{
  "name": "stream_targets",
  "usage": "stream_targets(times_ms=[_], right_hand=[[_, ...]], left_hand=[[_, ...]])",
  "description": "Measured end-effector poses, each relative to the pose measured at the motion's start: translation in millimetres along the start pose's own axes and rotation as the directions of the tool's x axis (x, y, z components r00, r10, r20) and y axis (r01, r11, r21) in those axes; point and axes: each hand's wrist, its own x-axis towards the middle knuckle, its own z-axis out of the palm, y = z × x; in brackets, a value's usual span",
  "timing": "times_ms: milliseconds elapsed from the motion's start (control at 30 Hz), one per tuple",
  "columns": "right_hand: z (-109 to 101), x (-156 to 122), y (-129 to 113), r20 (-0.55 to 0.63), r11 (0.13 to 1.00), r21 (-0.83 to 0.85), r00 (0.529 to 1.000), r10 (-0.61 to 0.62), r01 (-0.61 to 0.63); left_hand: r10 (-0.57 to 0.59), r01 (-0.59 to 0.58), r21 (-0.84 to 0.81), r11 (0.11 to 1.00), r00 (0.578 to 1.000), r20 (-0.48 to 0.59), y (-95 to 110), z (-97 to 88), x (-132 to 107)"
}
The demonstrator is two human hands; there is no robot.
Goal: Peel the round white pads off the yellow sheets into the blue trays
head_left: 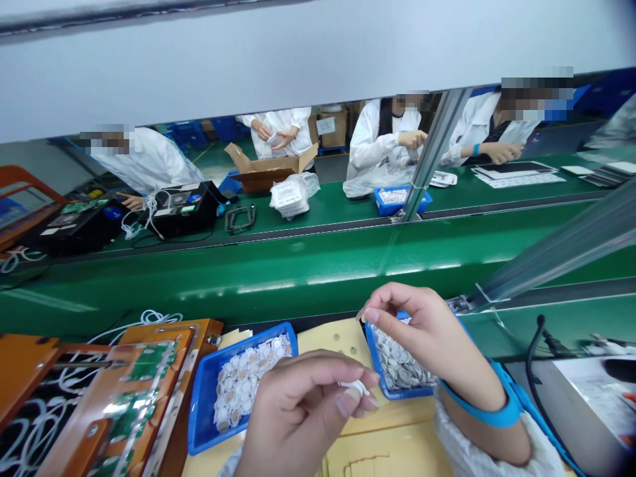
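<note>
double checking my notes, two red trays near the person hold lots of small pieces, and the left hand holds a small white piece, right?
The trays are blue, not red, as the head view shows. They do hold small pieces, and the left hand holds a small white piece.

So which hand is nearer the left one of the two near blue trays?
Left. The left hand is beside the left blue tray, covering part of its right side in view; the right hand is farther right, by the right blue tray.
</note>
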Motion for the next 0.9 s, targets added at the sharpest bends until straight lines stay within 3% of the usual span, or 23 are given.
stream_targets(times_ms=[167,300,900], right_hand=[[0.3,0.5,-0.3,-0.001,1.0,-0.004,1.0,-0.005,0.005],[0.7,0.2,0.0,-0.004,1.0,-0.005,1.0,-0.008,0.008],[0.5,0.1,1.6,0.009,1.0,0.002,1.0,-0.001,0.001]], left_hand=[[-0.006,0.01,0.106,0.994,0.999,-0.045,1.4,2.5,1.7],[0.007,-0.005,0.035,0.999,0.997,-0.076,1.1,6.1,1.8],[0.043,-0.043,0.033,0.999,0.999,-0.015,-1.9,0.7,6.2]])
